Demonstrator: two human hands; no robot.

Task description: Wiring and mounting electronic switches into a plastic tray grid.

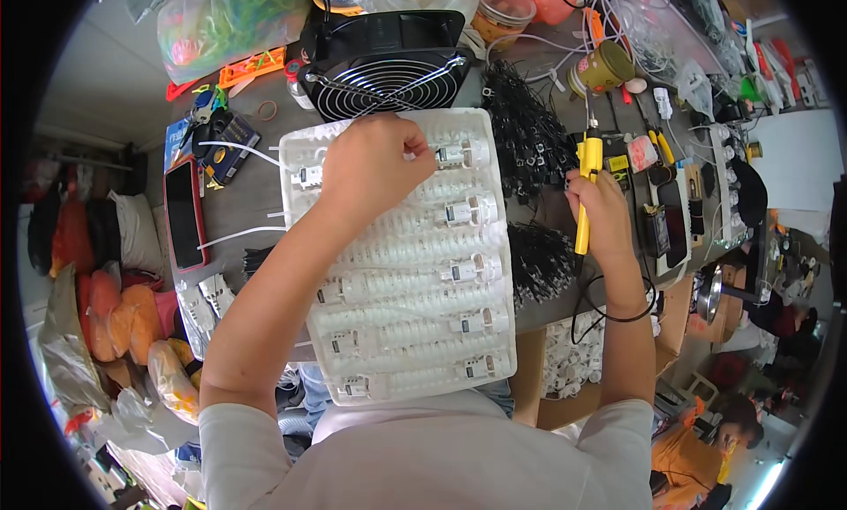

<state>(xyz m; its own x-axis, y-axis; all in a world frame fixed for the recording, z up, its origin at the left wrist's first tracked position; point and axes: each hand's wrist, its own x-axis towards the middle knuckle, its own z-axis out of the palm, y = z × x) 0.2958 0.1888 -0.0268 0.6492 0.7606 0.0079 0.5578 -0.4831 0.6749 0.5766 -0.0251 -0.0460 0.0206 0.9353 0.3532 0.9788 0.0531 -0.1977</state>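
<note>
A white ribbed tray (397, 303) lies in front of me, holding several small white-and-clear plastic parts with little circuit boards, such as one part (470, 211) on its right side. Over the tray's far end is my left hand (375, 161), its fingers curled into a pinch beside another white part (460, 154). What those fingers hold, if anything, is hidden. My right hand (603, 212) grips a yellow soldering iron (589, 161) to the right of the tray, the metal tip pointing away from me toward a green-brown tin (607, 67).
A black fan (388, 69) with a wire guard stands behind the tray. Bundles of black leads (528, 126) lie along its right. A red-edged phone (183, 212) is at left; an open carton (573, 360) of white parts is lower right. A person in orange (693, 457) is farther right.
</note>
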